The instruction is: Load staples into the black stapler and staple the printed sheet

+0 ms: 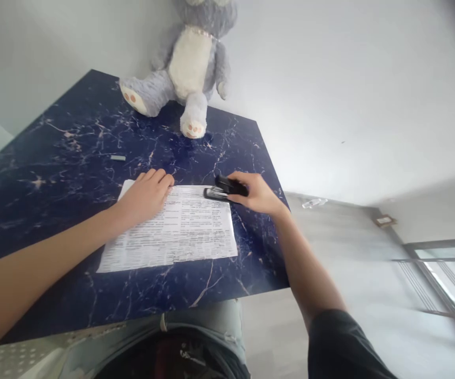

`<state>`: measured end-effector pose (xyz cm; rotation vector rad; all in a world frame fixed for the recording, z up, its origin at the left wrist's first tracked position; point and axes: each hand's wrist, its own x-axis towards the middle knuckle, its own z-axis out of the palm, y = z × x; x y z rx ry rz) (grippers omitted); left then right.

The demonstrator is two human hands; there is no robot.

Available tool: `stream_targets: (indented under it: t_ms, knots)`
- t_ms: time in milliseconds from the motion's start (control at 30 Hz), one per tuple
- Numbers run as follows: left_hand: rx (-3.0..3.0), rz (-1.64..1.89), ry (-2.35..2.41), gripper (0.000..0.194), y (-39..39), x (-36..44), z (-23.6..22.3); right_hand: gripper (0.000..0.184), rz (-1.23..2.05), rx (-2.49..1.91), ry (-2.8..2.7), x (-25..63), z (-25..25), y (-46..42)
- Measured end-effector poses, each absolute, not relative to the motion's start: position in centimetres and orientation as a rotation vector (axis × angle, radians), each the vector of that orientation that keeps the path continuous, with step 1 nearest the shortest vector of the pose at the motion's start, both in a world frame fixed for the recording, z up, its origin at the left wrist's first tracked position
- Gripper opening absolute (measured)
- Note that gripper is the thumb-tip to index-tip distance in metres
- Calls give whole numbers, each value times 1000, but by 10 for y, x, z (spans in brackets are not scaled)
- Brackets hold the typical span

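Stapler (230,185) sits at the far right corner of the paper (196,226), clamped in the fingers of the right hand (256,193); the left hand (148,195), fingers unclenched, rests over the paper's far left corner. Slack pressure there could let the paper skew.

The dark blue desk (65,184) has pale, marble-like veins. Printed paper (196,231) lies flat near its front edge. Beyond the paper's far left corner lies 1 small grey bar (117,158); 1 grey-and-cream plush toy (191,58) sits at the back, 2 legs spread.
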<state>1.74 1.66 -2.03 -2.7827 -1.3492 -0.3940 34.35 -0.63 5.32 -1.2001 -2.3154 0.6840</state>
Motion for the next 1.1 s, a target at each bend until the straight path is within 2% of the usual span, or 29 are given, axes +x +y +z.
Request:
stream_targets:
  t_ms: [200,367,500,633,800,933,1100]
  knots:
    - [-2797,-522,-1413,23,17,12,-11,31,648,-1362,-2391,422,59,-10]
    - [-2765,-487,-1430,19,24,3,-13,22,742,-1249,-2525,428,48,0]
    - [-2715,-388,-1435,25,25,3,-21,21,820,-1113,-2557,414,44,3]
    - [-2722,-474,-1349,36,11,15,-18,25,821,-1080,-2533,402,42,1]
    - [-3052,-582,-1147,40,-24,58,-16,30,816,-1027,-2523,393,38,0]
    - [-3202,-538,-1019,47,-40,97,-24,30,757,-1038,-2520,390,37,-1]
    - [-3224,-566,-988,41,-37,108,-30,26,724,-1063,-2564,391,37,-2]
